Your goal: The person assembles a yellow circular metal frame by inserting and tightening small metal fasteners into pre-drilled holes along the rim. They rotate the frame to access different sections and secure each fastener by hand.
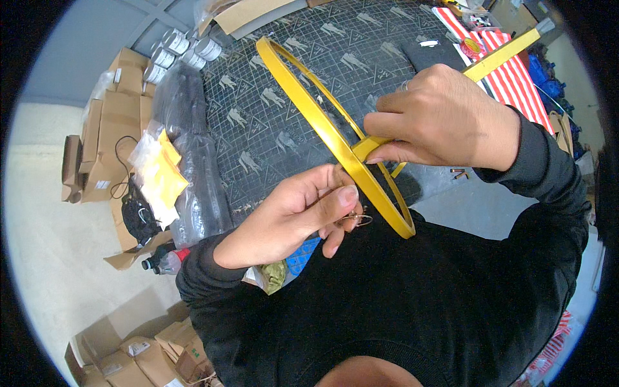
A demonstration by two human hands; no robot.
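A yellow hoop [306,109] is held up, tilted, above the table. My right hand [445,119] is closed round a yellow strip [506,55] that meets the hoop's inner side and runs out past my wrist to a greyish tip. My left hand [296,206] is at the hoop's near outer side, its fingers curled and the index fingertip against the rim. A thin coppery wire loop [365,220] sticks out between the thumb and fingers of that hand. The rest of the wire is hidden by my fingers.
A dark patterned mat [277,103] covers the table. Plastic-wrapped dark rolls [187,129] bear a yellow packet [164,168]. Several cans [174,42] and cardboard boxes [119,122] stand on the left. Red-and-white striped sheets [506,77] lie at right, small brown pieces [459,173] nearer.
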